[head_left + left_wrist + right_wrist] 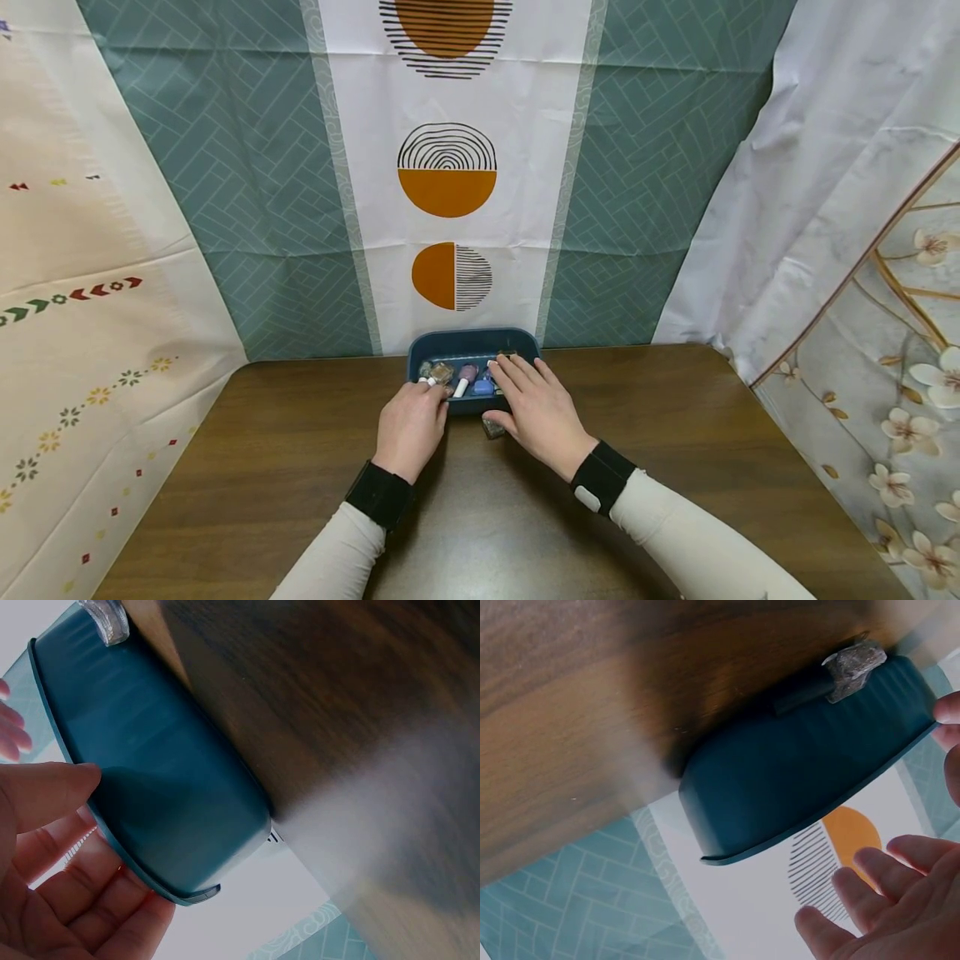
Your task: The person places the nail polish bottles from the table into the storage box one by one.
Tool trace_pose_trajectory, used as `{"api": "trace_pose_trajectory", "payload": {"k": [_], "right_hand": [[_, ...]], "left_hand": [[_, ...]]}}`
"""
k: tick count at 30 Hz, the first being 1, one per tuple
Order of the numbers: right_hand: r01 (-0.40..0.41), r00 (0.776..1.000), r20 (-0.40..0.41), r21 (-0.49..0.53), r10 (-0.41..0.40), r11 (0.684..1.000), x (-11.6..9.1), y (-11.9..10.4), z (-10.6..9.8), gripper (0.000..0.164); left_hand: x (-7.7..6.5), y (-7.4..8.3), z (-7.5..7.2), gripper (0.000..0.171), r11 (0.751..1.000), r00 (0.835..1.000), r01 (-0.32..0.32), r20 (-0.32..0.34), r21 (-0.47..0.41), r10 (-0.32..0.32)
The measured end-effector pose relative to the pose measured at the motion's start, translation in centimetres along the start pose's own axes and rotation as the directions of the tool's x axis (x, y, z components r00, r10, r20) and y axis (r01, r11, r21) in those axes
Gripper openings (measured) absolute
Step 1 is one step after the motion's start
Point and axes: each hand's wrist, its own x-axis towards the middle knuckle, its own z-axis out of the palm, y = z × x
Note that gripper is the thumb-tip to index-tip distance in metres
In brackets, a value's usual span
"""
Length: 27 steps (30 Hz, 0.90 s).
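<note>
A dark teal plastic bin (474, 338) stands at the table's back edge. My left hand (408, 427) grips its front-left rim; in the left wrist view the thumb (56, 791) presses the outer wall, the fingers behind the rim. Over the bin's right side my right hand (542, 412) is spread with fingers straight, holding nothing. Inside lie several small bottles, among them a purple one with a white cap (468, 373) and a blue one (483, 387). A small glittery bottle (853, 669) with a dark cap (804, 694) lies against the bin's front wall.
The brown wooden table (285, 467) extends in front and to both sides. A patterned cloth (450, 267) hangs right behind the bin. Floral cloth (900, 433) borders the table's right side, cream embroidered cloth (97, 350) its left.
</note>
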Motion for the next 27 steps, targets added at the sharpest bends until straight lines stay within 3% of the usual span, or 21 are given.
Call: {"api": "trace_pose_trajectory", "payload": {"k": [11, 20, 27], "right_hand": [[0.049, 0.997, -0.052, 0.011, -0.048, 0.999, -1.0, -0.4, -0.4, 0.078], [0.04, 0.999, -0.014, 0.049, -0.039, 0.998, -2.0, -0.5, -0.4, 0.079], [0.094, 0.996, -0.007, 0.07, -0.094, 0.993, -3.0, -0.1, 0.2, 0.075]], "left_hand": [[0.0, -0.1, 0.1, 0.014, 1.0, 1.0, -0.001, -0.002, 0.005, 0.001], [-0.1, -0.1, 0.0, 0.012, 1.0, 1.0, -0.018, -0.022, 0.002, 0.018], [-0.1, -0.1, 0.1, 0.013, 1.0, 1.0, -0.016, -0.024, -0.002, 0.016]]}}
